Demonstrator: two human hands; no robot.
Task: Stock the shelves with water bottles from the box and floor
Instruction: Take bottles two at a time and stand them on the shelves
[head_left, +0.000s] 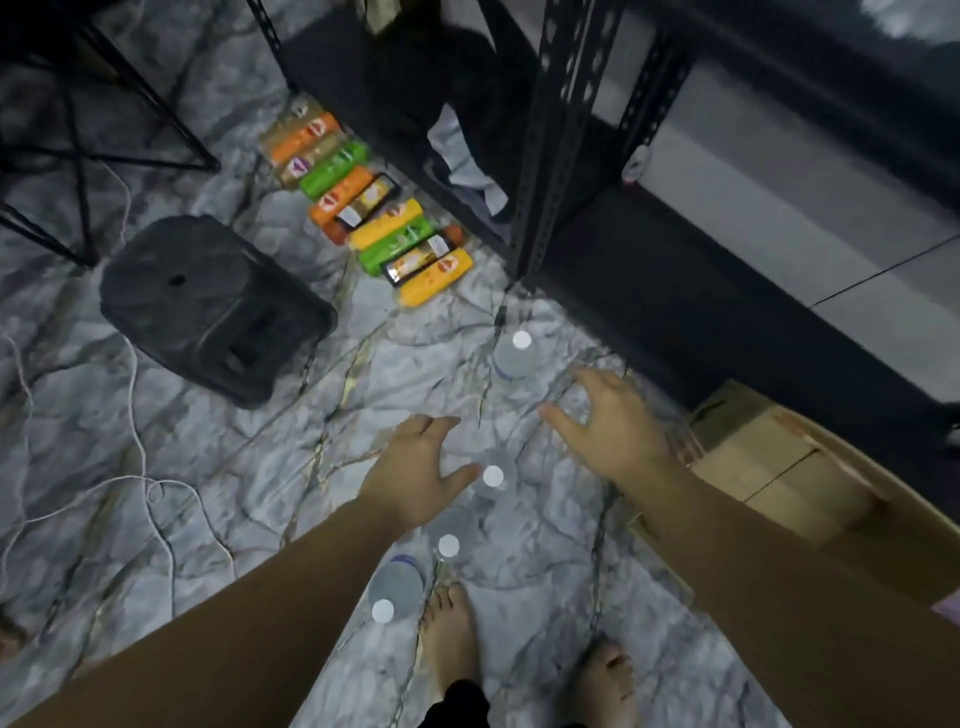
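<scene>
Several clear water bottles with white caps stand upright on the marbled floor. One bottle is near the foot of the black metal shelf. Another bottle stands just right of my left hand, whose fingers are spread and empty. Two more bottles stand closer to my feet. My right hand hovers open between the far bottle and the cardboard box, holding nothing. The box's inside looks bare where I can see it.
A row of colourful bottles lies on the floor left of the shelf post. A black plastic stool sits to the left, with white cords trailing across the floor. My bare feet are at the bottom.
</scene>
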